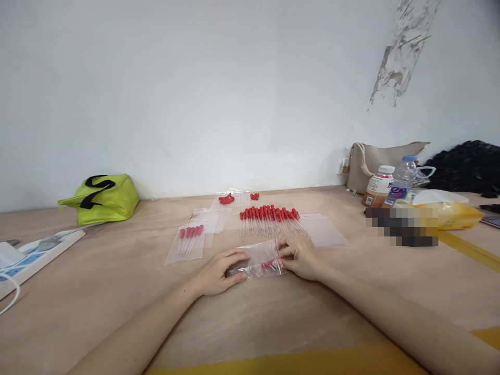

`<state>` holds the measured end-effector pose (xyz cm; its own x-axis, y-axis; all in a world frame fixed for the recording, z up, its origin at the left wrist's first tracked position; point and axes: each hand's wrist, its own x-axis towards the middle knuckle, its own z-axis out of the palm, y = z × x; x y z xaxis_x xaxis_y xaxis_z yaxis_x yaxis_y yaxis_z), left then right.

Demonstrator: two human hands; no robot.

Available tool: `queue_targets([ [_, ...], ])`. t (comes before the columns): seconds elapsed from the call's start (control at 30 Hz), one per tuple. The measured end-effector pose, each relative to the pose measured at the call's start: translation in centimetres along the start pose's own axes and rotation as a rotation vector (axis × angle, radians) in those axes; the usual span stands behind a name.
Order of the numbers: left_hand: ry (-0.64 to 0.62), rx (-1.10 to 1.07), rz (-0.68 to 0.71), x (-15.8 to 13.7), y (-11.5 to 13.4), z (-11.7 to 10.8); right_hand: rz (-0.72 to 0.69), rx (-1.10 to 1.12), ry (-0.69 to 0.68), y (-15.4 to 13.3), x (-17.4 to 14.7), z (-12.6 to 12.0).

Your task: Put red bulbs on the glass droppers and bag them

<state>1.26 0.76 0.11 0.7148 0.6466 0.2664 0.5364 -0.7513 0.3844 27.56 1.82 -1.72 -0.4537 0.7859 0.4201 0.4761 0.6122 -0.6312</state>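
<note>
Yellow tape (289, 363) | open tabletop (250, 317) beyond | left hand (219, 273), right hand (303, 259) grasping bag (255, 254) edges

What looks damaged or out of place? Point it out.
The wall, at upper right: its surface is scraped away in a long, ragged patch, unlike the smooth area around it. Blocky pixels also hide something by the yellow pack.

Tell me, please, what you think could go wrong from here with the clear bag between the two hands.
The clear bag looks thin and crinkled, so it might slide at the left grip or crumple at the right grip.

The row of red-topped pieces lies just beyond the right grip, so a stray brush of the knuckles could scatter it.
</note>
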Motion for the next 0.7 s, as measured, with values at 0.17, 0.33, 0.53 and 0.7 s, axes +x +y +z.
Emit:
queue_targets([
  [0.17, -0.006, -0.019, 0.006, 0.0, 0.0, 0.0, 0.118, 0.021, -0.108, 1.6, 1.1, -1.8],
  [0.33, 0.017, -0.061, -0.031, 0.0, 0.1, 0.0, 0.410, -0.210, 0.294, 4.7, 5.2, -3.5],
  [0.53, 0.011, -0.075, -0.022, -0.1, 0.2, -0.1, 0.502, -0.293, 0.336, 6.7, 10.5, -3.2],
  [0.7, 0.012, -0.095, -0.013, -0.1, 0.2, -0.1, 0.555, -0.254, 0.301, 7.4, 12.0, -2.9],
])
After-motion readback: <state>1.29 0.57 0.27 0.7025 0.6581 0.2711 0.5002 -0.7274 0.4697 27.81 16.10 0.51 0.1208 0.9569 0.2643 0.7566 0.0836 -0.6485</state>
